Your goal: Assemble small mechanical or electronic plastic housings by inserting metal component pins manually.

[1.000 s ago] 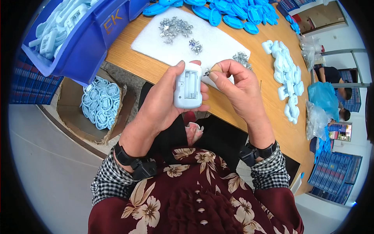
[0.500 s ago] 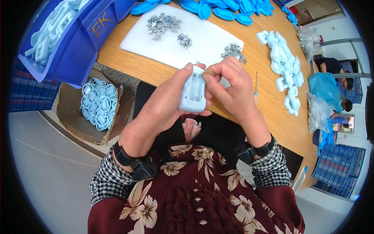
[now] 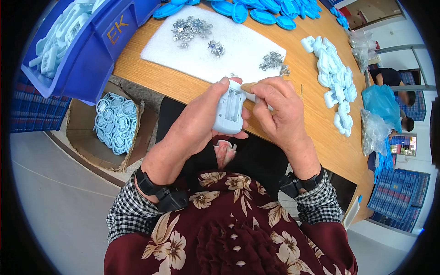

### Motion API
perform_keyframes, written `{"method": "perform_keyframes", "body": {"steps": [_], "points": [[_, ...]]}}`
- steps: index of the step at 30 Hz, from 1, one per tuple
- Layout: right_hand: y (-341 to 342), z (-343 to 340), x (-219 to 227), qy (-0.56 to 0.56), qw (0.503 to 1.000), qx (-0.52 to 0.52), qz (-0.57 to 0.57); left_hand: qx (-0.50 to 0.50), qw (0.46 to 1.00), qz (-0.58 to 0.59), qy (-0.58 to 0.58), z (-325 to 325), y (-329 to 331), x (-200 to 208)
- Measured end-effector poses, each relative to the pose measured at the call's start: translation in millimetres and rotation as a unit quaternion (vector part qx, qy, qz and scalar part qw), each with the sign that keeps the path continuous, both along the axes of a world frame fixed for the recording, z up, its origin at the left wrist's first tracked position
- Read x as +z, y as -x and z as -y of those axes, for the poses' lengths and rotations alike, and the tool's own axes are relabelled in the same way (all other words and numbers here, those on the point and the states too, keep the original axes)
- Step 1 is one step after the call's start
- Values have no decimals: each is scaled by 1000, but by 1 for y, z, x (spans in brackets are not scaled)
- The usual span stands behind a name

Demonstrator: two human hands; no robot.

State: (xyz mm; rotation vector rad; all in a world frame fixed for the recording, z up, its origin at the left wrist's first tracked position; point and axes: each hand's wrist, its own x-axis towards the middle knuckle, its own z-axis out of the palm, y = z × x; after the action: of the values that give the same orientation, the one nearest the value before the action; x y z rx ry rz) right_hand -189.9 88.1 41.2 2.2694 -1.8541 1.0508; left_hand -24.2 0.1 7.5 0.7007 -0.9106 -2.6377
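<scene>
Bare wood strip (image 3: 151, 78) before hands, metal clips (image 3: 272, 60) and blue housings (image 3: 337, 87) beyond

Both forearms rise from the lower edge, wrists strapped, the left hand (image 3: 201, 121) curled with its thumb raised, the right hand (image 3: 279, 114) bent inward, fingertips meeting the left's.

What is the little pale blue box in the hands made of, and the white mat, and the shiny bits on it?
The pale blue box, held in the left hand, looks like moulded plastic: smooth, matte, with neat ribs inside. The white mat seems to be soft foam, its surface dull and finely grained. The shiny bits are probably metal: silvery, glinting, thin.
</scene>
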Motion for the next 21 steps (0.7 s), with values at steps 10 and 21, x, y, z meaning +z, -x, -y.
{"method": "perform_keyframes", "body": {"steps": [10, 21], "points": [[-5, -2, -6, 4, 999, -20, 31, -5, 1000, 13, 14, -3, -2, 3], [-10, -5, -2, -51, 998, -33, 34, 2, 1000, 4, 31, -9, -2, -2]]}}
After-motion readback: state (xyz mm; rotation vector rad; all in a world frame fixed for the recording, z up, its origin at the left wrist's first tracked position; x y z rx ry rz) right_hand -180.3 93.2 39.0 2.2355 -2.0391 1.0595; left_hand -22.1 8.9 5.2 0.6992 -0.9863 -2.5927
